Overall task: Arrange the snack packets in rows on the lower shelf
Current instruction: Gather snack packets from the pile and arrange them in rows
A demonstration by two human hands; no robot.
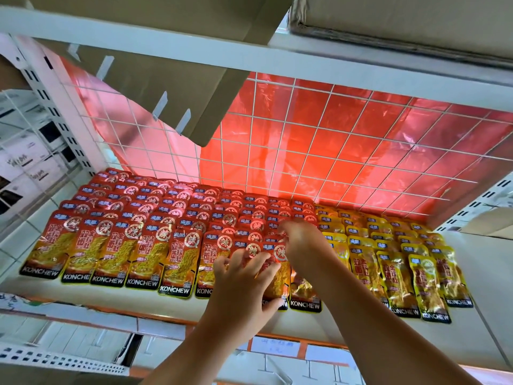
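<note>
- reaching in over the front edge of the lower shelf (pixel 166 308), both bare hands meet where the red block of packets ends and the yellow block begins.
- left hand (pixel 243 284) lies on the front red packet (pixel 281 273) of one row, with its fingers spread and bent over the packet's face and its thumb hooked at the lower edge, so it grips that packet.
- right hand (pixel 304 245) sits just behind it, over the tops of the next red packets in the row. its fingers are bent and blurred, and i cannot tell whether they pinch a packet or only touch.
- red snack packets (pixel 116 254) cover the left and middle of the shelf in overlapping rows that run from front to back. "konchew" shows on the lower edge of the front ones.
- yellow snack packets (pixel 399 262) cover the right part in the same overlapped rows, just beside the red ones.
- wire grid (pixel 333 140) closes the back of the shelf, with glowing red film (pixel 277 129) behind it.
- cardboard flap (pixel 166 79) hangs down from the upper shelf (pixel 138 48) at the upper left.
- paper tag (pixel 274 346) with handwriting sits below the lower shelf's front edge.
</note>
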